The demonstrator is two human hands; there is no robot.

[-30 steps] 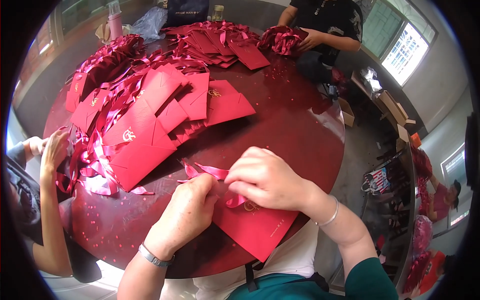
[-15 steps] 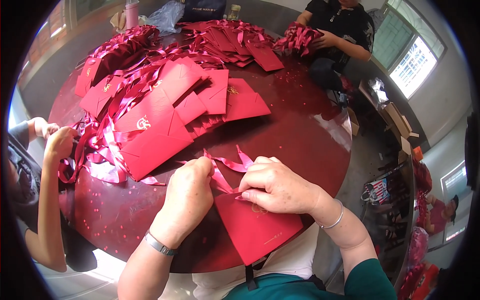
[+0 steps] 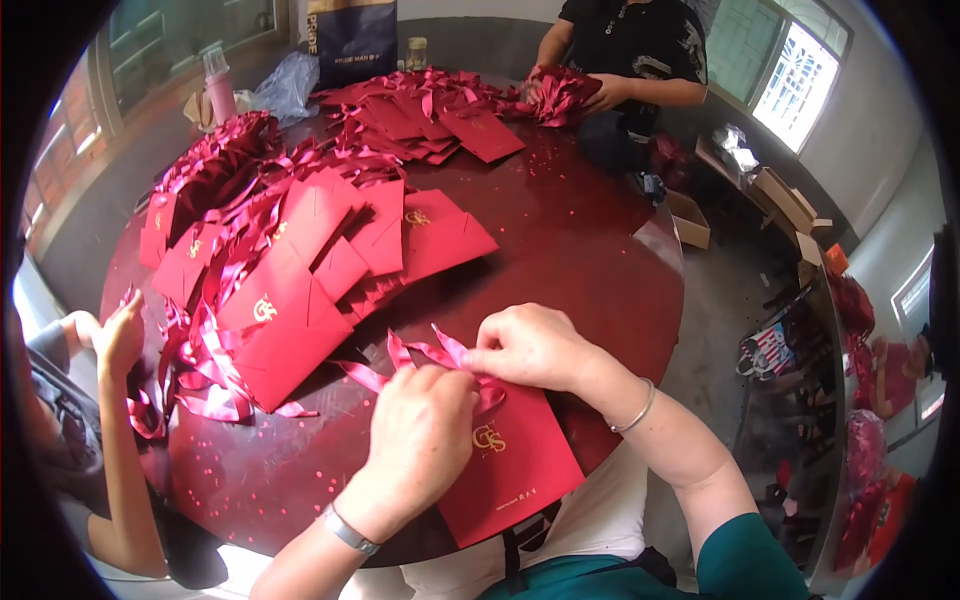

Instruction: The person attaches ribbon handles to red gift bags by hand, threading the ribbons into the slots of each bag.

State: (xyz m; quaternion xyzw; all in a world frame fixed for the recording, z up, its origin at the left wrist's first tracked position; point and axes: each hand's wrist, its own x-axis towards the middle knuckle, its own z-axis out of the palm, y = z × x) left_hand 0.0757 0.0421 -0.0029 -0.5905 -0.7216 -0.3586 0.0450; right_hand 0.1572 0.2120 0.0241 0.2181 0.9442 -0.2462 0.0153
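A flat red paper gift bag [image 3: 520, 470] with gold printing lies at the round table's near edge, its top end under my hands. Glossy pink ribbon [image 3: 440, 350] is threaded at that end, and loose tails stick out beyond my fingers. My left hand [image 3: 425, 435] is closed on the ribbon by the bag's top left corner; its fingertips are partly hidden. Just beyond, my right hand [image 3: 530, 348] pinches the ribbon between thumb and fingers. Between the two hands, a loop of ribbon hangs over the bag, but whether it is knotted cannot be seen.
Left of my hands lies a heap of red bags [image 3: 290, 340] with tangled ribbons. More bags [image 3: 430, 120] are piled at the back. A co-worker's hands [image 3: 590, 95] hold a ribbon bunch there; another co-worker's hand [image 3: 120, 330] is at the left. A pink bottle [image 3: 220, 95] stands behind.
My left hand has come in toward my right hand, over the bag's top edge. The bag has turned, and more of its printed face shows. The left co-worker's hand has lifted off the ribbons.
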